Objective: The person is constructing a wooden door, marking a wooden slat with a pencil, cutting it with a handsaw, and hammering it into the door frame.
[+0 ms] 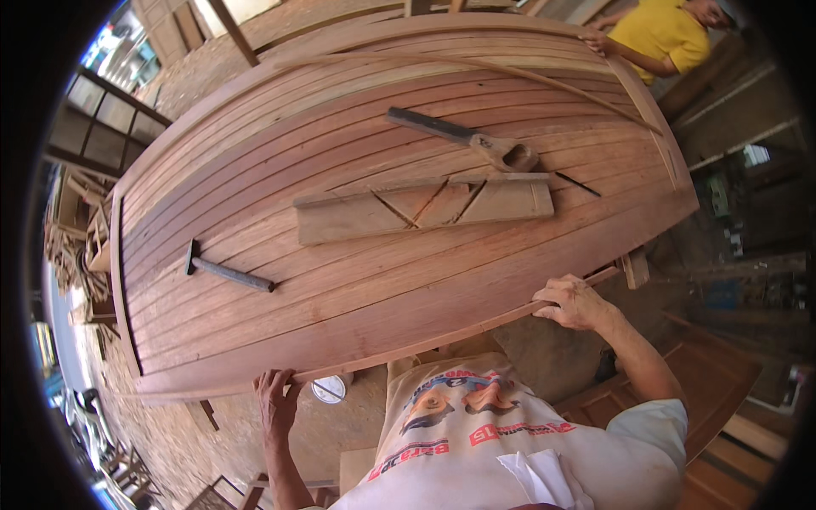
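Both your hands are gripping the thin wooden strip (442, 336) along the near edge of the upturned boat hull (357, 280), left hand (276, 399) curled low on it, right hand (574, 302) pressing it further along. Planking looks mostly done, but that strip doesn't look fastened yet. Hammer (225, 270), saw (467, 140) and wooden miter box (425, 208) sit idle on the hull.

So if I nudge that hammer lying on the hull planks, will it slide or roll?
The hammer lies on the curved wooden hull, so it would probably slide downslope rather than roll; its crosswise head should stop rolling. Dark and metal-looking, it is likely stiff and heavy for its size.
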The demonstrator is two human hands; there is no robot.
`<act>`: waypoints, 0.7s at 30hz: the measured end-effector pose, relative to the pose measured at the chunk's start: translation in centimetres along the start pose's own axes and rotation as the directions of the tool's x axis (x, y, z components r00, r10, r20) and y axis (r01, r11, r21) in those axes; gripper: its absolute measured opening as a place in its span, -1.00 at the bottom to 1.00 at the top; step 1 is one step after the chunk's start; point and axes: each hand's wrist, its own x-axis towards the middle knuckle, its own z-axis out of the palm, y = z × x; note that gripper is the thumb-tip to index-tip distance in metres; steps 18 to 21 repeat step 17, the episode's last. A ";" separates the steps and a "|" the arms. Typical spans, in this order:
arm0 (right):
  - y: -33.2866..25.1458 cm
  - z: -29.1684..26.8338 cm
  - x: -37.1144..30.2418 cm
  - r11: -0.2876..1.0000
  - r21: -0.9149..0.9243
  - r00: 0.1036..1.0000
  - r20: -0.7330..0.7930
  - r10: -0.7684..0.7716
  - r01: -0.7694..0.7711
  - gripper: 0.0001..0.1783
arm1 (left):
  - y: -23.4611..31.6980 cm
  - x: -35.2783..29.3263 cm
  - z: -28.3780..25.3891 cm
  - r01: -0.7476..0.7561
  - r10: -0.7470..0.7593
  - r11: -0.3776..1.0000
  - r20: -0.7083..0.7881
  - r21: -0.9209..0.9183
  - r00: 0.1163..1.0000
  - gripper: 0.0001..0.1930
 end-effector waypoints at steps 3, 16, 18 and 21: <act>1.3 1.8 -2.8 0.989 -0.143 0.983 -0.181 0.014 -0.040 -0.55 | 4.5 2.3 0.3 -0.101 0.101 0.994 -0.014 -0.042 0.995 -0.70; 10.9 -0.3 -8.6 0.982 -0.186 0.914 -0.393 -0.096 0.023 -0.47 | 29.2 6.3 9.0 -0.279 0.269 0.954 -0.097 -0.110 0.958 -0.64; 12.3 -0.7 -8.6 0.980 -0.194 0.911 -0.394 -0.118 0.043 -0.47 | 30.3 6.3 8.7 -0.298 0.292 0.951 -0.080 -0.086 0.953 -0.58; 12.3 -0.7 -8.6 0.980 -0.194 0.911 -0.394 -0.118 0.043 -0.47 | 30.3 6.3 8.7 -0.298 0.292 0.951 -0.080 -0.086 0.953 -0.58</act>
